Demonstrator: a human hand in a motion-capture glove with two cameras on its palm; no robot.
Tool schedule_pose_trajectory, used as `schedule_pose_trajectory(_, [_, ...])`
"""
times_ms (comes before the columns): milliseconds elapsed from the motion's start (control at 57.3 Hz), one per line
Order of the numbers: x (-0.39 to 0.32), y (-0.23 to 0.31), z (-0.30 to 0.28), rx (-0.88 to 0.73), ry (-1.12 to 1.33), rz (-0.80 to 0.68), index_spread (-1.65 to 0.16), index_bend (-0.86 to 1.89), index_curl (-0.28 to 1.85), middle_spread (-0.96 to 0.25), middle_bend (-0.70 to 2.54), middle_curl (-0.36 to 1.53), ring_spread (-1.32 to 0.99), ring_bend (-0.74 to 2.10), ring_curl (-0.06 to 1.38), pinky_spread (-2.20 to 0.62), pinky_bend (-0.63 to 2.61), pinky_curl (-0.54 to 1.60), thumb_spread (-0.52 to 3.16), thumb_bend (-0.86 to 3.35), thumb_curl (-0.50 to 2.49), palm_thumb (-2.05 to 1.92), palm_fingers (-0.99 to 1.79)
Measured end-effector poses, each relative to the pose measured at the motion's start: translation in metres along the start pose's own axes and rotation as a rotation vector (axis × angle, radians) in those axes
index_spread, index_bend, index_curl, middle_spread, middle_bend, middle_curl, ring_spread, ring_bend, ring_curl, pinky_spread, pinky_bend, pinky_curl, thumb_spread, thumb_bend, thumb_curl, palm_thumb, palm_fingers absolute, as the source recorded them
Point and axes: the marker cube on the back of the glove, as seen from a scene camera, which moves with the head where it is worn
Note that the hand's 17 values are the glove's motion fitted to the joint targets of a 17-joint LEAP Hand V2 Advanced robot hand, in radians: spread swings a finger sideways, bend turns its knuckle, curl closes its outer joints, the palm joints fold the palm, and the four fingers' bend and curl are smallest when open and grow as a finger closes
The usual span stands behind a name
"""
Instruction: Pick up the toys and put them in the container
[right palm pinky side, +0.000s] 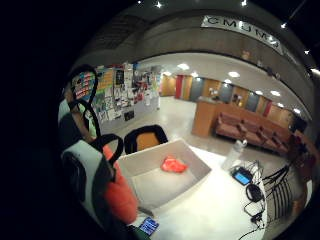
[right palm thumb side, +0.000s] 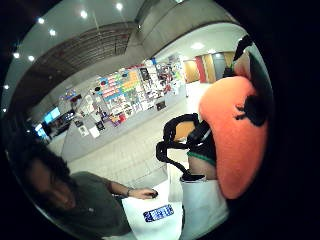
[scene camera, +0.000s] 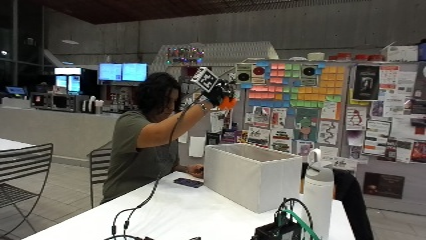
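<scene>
Right hand is raised high above the white container, fingers curled round an orange toy, which shows big and close against the palm in both palm views. A second orange toy already lies on the floor of the container. The bare hand rests on the bench beside a phone.

Risks, as a guess:
- The held toy is well above the container and, from the outside view, more over the near rim than the middle. Let go from there and it could hit the rim, bounce and end up on the bench or the floor.
- The toy looks soft and light (can't tell the material), so it may drift off line on a long fall. Lowering first is the safer call.
- The cable hanging from the raised arm runs down to the bench; it could snag the container edge or drag the phone when the arm comes down.
- A white bottle stands just beside the container; a wide swing could knock it.

Surface and room: a white bench carrying the container, phone, bottle and a tangle of black cables and gear at the far end. Metal chair nearby. Behind, a wall crowded with posters and coloured notes, lit screens over a counter, a lounge with red-brown sofas, and ceiling spotlights.
</scene>
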Motion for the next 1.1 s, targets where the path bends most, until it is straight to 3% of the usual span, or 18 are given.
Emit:
schedule_pose_trajectory(192, [0.039,0.004,0.052,-0.216,-0.048,0.123,-0.45,0.18,0.74,-0.41,0.69,0.88,-0.35,1.28,0.61,-0.39,1.2,0.55,0.9,0.09,0.85,0.51,0.87])
schedule_pose_trajectory(244, [0.03,0.006,0.056,-0.259,-0.16,0.147,-0.45,0.13,0.73,-0.41,0.65,0.87,-0.34,1.27,0.6,-0.39,1.15,0.52,0.92,0.08,0.85,0.49,0.79])
schedule_pose_trajectory(314, [0.035,0.009,0.058,-0.313,-0.21,0.19,-0.44,0.18,0.72,-0.36,0.52,0.82,-0.32,1.11,0.56,-0.31,1.13,0.52,1.1,-0.08,0.72,0.21,0.37])
schedule_pose_trajectory(349, [0.045,0.012,0.058,-0.326,-0.159,0.195,-0.44,0.19,0.72,-0.34,0.48,0.8,-0.31,1.07,0.55,-0.27,1.14,0.52,1.13,-0.08,0.68,0.14,0.3])
schedule_pose_trajectory(366, [0.052,0.014,0.058,-0.331,-0.112,0.191,-0.44,0.17,0.7,-0.31,0.4,0.77,-0.29,0.94,0.5,-0.22,1.12,0.5,1.08,-0.17,0.63,-0.02,0.05])
schedule_pose_trajectory(419, [0.058,0.019,0.055,-0.332,-0.062,0.179,-0.44,0.21,0.7,-0.27,0.36,0.73,-0.26,0.82,0.47,-0.15,1.11,0.49,1.02,-0.18,0.58,-0.16,-0.04])
schedule_pose_trajectory(471, [0.052,0.021,0.046,-0.324,-0.148,0.191,-0.45,0.21,0.67,-0.23,0.35,0.7,-0.24,0.73,0.41,-0.1,1.06,0.45,0.98,-0.17,0.52,-0.2,-0.03])
schedule_pose_trajectory(611, [0.082,0.058,0.018,-0.4,0.07,0.125,-0.45,0.2,0.63,-0.17,0.35,0.66,-0.21,0.68,0.35,-0.03,0.95,0.38,0.93,-0.15,0.41,-0.21,0.08])
schedule_pose_trajectory(680, [0.087,0.083,-0.002,-0.457,0.006,0.226,-0.45,0.2,0.61,-0.16,0.34,0.64,-0.2,0.71,0.34,-0.01,0.91,0.36,0.99,-0.13,0.36,-0.18,0.13])
schedule_pose_trajectory(768, [0.093,0.136,-0.017,-0.552,0.132,0.125,-0.45,0.22,0.61,-0.14,0.33,0.62,-0.2,0.7,0.34,0.0,0.86,0.35,1.06,-0.11,0.31,-0.16,0.15])
schedule_pose_trajectory(837, [0.104,0.169,-0.028,-0.592,0.145,0.178,-0.45,0.22,0.6,-0.13,0.31,0.6,-0.19,0.69,0.34,0.01,0.85,0.34,1.09,-0.1,0.28,-0.15,0.14])
schedule_pose_trajectory(907, [0.107,0.202,-0.033,-0.607,0.208,0.329,-0.45,0.21,0.59,-0.13,0.3,0.59,-0.19,0.68,0.33,0.01,0.83,0.34,1.12,-0.1,0.26,-0.14,0.14])
schedule_pose_trajectory(994, [0.102,0.244,-0.041,-0.622,0.162,0.344,-0.45,0.2,0.58,-0.12,0.3,0.57,-0.19,0.64,0.32,0.02,0.82,0.33,1.14,-0.09,0.23,-0.14,0.14])
schedule_pose_trajectory(1099, [0.122,0.295,-0.051,-0.663,0.163,0.207,-0.45,0.19,0.56,-0.12,0.3,0.55,-0.18,0.62,0.31,0.02,0.81,0.33,1.16,-0.09,0.21,-0.13,0.15])
